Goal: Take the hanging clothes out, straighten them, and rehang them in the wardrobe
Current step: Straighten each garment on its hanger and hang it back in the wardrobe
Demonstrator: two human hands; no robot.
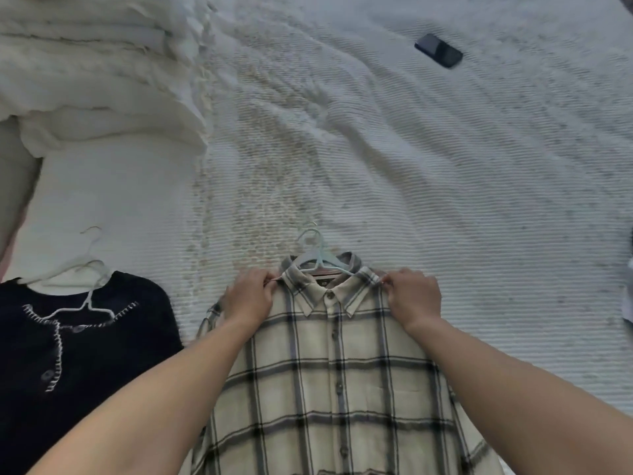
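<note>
The plaid shirt (pixel 329 371) lies flat at the near edge of the bed (pixel 445 166), on its hanger (pixel 317 258). The left hand (pixel 248 299) and right hand (pixel 416 296) each pinch a shoulder seam. Best pull both sides outward evenly, so the collar stays centred on the hanger.

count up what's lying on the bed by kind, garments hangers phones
garments: 2, plaid shirt and dark knit top
hangers: 2, pale blue hanger and white hanger
phones: 1, black phone
total: 5
</note>
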